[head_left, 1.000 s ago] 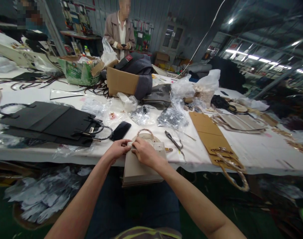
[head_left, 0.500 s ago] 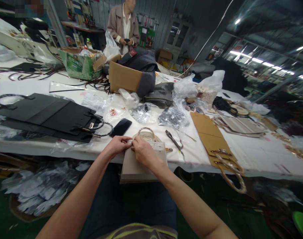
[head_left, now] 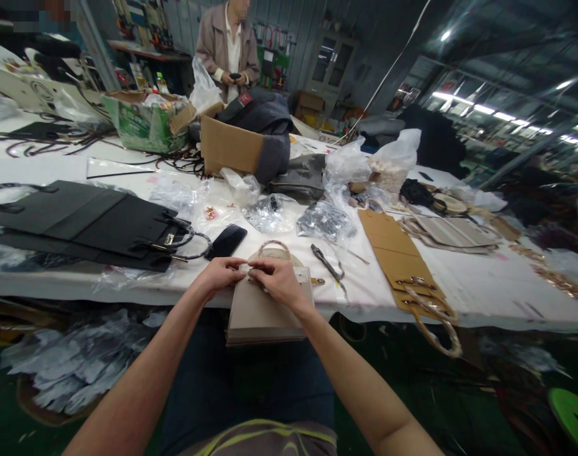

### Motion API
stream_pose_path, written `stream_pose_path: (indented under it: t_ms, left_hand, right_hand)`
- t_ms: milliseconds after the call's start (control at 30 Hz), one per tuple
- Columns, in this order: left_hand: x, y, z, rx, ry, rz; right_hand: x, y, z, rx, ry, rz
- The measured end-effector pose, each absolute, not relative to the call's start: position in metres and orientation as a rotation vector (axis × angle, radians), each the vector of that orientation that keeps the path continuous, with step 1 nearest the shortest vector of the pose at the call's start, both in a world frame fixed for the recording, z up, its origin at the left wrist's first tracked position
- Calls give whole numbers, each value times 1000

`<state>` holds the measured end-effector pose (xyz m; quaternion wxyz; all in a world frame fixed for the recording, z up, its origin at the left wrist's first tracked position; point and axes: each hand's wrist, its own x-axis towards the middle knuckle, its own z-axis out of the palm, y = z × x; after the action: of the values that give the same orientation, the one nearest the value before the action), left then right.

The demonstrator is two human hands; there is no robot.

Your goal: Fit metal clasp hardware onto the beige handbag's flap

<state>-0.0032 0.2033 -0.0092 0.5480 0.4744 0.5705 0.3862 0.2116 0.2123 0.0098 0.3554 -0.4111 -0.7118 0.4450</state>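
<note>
At the table's front edge lies a beige bag panel (head_left: 265, 313), part of a small stack that sticks out over the edge. A curved bag handle (head_left: 276, 243) arches above its top side. My left hand (head_left: 222, 275) is at the panel's upper left corner, thumb and forefinger pinched together. Right beside it my right hand (head_left: 278, 282) rests over the panel's top edge, its fingertips also pinched and nearly touching the left ones. Whatever is between the fingertips is too small and covered to make out. A small tan strap end (head_left: 320, 281) pokes out at the panel's right.
Black bag panels with handles (head_left: 89, 221) and a phone (head_left: 228, 241) lie to the left. Pliers (head_left: 326, 261) and a tan bag panel (head_left: 393, 247) lie to the right. Behind are plastic bags (head_left: 327, 221), a cardboard box (head_left: 229, 149) and a standing person (head_left: 227, 47).
The view has shifted slightly, so the table appears a little further left. My right hand's fingers have moved slightly at the panel's corner; both hands stay together there.
</note>
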Motion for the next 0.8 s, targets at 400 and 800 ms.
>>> stream_pose_path:
  t_ms: [400,800]
  left_hand:
    - [-3,201,-10,1070,1349,923]
    - [-2,204,-15,1017,1347,915]
  right_hand:
    - [203,212,14,-1128,-1949,937]
    - [203,202,11,-1125,-2183,652]
